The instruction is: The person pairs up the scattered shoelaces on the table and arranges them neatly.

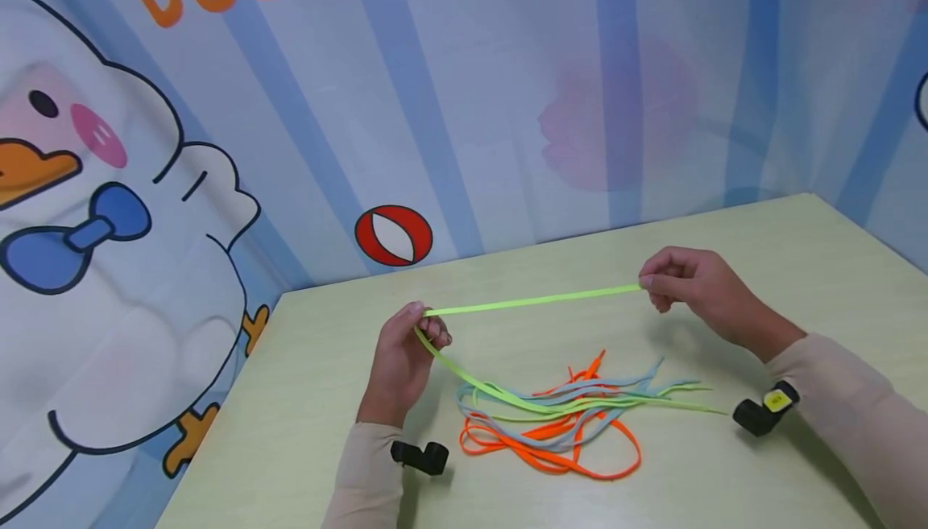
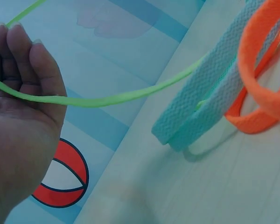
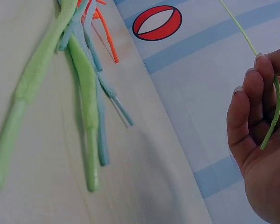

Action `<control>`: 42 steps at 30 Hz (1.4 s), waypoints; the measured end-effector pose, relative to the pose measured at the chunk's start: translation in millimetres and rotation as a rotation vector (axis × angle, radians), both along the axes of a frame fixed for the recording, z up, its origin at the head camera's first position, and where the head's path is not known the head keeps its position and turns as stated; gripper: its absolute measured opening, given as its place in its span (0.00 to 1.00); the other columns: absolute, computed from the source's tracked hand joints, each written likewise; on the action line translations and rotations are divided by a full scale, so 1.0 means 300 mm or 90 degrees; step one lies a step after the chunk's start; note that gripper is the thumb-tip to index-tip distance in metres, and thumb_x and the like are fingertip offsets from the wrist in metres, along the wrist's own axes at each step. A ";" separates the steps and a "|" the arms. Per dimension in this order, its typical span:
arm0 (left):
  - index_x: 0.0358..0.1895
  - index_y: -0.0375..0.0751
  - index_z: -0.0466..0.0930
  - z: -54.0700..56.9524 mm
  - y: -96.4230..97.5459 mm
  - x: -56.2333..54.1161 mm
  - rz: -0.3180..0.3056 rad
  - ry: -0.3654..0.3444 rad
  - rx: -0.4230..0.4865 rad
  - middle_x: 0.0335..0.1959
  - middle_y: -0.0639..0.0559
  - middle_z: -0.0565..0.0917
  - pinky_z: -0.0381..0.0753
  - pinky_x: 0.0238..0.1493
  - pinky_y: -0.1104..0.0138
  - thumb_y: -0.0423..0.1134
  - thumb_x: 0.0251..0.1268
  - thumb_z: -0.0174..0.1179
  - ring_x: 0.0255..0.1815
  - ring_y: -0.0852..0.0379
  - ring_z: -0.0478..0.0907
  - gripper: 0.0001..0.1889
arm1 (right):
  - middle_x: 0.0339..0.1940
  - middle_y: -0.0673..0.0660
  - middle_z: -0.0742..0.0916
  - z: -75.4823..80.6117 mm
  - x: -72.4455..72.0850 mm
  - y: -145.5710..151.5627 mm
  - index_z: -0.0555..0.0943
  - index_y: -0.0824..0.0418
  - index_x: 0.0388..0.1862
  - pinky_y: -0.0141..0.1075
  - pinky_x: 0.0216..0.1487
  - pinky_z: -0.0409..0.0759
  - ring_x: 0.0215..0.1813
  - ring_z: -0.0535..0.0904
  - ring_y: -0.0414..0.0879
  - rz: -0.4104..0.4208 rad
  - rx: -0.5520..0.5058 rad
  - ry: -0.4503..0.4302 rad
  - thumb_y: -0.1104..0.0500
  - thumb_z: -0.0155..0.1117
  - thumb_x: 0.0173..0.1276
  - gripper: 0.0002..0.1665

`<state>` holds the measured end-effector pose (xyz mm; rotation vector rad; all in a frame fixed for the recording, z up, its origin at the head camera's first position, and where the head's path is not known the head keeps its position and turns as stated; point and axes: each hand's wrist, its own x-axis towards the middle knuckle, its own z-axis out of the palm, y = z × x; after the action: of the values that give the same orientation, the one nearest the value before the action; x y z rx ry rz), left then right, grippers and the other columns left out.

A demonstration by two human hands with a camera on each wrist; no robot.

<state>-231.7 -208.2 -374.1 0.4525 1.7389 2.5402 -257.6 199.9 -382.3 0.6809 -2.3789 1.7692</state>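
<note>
A lime-green shoelace [image 1: 532,301] is stretched between both hands above the table. My left hand [image 1: 402,356] pinches it between thumb and fingers, and the lace droops from there to the pile. At the other side my right hand [image 1: 689,287] pinches the lace close to its end; a short tip [image 3: 272,123] hangs inside the palm in the right wrist view. Below the hands lies a loose pile of laces: orange ones [image 1: 612,477], grey-blue ones [image 1: 525,439] and more green ones [image 1: 681,404]. Their plastic tips [image 3: 92,158] point toward the right side.
The pale wooden table [image 1: 304,432] meets a blue striped backdrop [image 1: 493,110] printed with a duck and a red-and-white ball [image 1: 394,235]. A small black camera is strapped to each sleeve at the wrist.
</note>
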 end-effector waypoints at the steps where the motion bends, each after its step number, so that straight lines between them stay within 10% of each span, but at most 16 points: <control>1: 0.28 0.45 0.74 -0.001 -0.002 -0.001 0.004 0.000 0.000 0.25 0.53 0.77 0.75 0.45 0.63 0.44 0.79 0.49 0.33 0.55 0.74 0.16 | 0.29 0.60 0.83 0.000 -0.001 0.001 0.79 0.67 0.46 0.41 0.37 0.81 0.31 0.80 0.52 0.001 -0.002 0.000 0.60 0.62 0.75 0.10; 13: 0.29 0.44 0.75 -0.014 -0.015 -0.016 0.025 -0.013 0.009 0.25 0.53 0.76 0.75 0.44 0.63 0.45 0.79 0.49 0.33 0.55 0.74 0.16 | 0.32 0.61 0.84 -0.012 -0.009 0.012 0.79 0.68 0.45 0.37 0.39 0.83 0.33 0.81 0.54 -0.022 -0.019 -0.007 0.59 0.62 0.75 0.11; 24: 0.38 0.40 0.73 -0.002 -0.064 -0.038 0.026 -0.049 -0.120 0.33 0.48 0.76 0.76 0.53 0.59 0.48 0.77 0.51 0.40 0.52 0.75 0.15 | 0.32 0.59 0.84 -0.013 -0.017 0.018 0.79 0.73 0.48 0.35 0.39 0.83 0.34 0.82 0.54 -0.031 -0.048 -0.009 0.63 0.58 0.76 0.12; 42: 0.34 0.41 0.74 -0.021 -0.008 -0.128 0.074 -0.055 -0.076 0.31 0.49 0.76 0.76 0.49 0.62 0.46 0.78 0.53 0.37 0.52 0.75 0.14 | 0.33 0.60 0.85 0.016 -0.033 0.048 0.81 0.70 0.47 0.35 0.37 0.83 0.34 0.83 0.52 -0.087 0.004 0.010 0.64 0.58 0.75 0.10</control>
<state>-270.2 -210.5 -380.4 0.2394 1.9252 2.4706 -267.6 214.4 -377.5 0.5171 -2.3606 1.6958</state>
